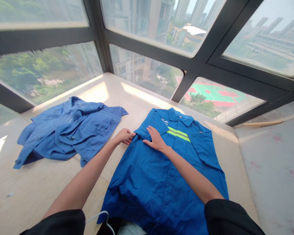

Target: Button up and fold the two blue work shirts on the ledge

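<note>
A bright blue work shirt (159, 182) with yellow-green reflective stripes lies spread flat on a beige window ledge (51, 186), collar toward the glass. My left hand (124, 136) pinches the shirt's left shoulder edge, fingers closed on the cloth. My right hand (155, 138) lies flat on the upper left chest, fingers stretched out, pressing the fabric down just left of the stripes.
A second, paler blue garment (71, 130) lies crumpled on the ledge to the left. Large windows with dark frames (147, 49) wrap round the far side. A rougher grey surface (274, 166) adjoins on the right. A white cord (101, 217) hangs near my body.
</note>
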Demonstrator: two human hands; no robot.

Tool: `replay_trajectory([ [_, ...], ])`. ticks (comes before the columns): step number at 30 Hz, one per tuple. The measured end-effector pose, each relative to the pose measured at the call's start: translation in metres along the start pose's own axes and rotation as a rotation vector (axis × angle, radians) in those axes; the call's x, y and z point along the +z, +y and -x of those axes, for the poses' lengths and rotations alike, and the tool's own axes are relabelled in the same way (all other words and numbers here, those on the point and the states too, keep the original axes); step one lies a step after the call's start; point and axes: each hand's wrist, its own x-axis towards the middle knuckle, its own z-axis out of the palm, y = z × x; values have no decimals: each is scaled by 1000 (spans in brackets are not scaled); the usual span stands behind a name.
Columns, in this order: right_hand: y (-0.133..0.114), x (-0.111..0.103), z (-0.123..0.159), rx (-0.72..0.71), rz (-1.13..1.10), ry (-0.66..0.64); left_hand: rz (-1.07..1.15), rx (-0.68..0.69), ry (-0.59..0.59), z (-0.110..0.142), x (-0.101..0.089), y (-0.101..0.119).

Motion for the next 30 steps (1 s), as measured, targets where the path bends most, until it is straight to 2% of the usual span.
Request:
replay_trajectory([
  [4, -6, 4, 9, 10, 60, 76, -28, -21, -82, 12, 6, -5],
  [7, -9, 7, 10, 3, 95, 86, -30, -30, -117, 19, 10, -4],
  [11, -8, 8, 9, -1, 113, 72, -130, -9, -65, 23, 19, -3],
  [15, -7, 7, 8, 1, 112, 73, -346, 28, -12, 26, 33, 0],
  [20, -8, 5, 7, 2, 110, 57, -627, 70, 148, 36, 49, 6],
  [25, -8, 5, 7, 3, 137, 66, -539, 91, 145, 37, 48, -1],
  [30, -7, 6, 7, 13, 122, 55, -324, 20, 188, 31, 23, -14],
])
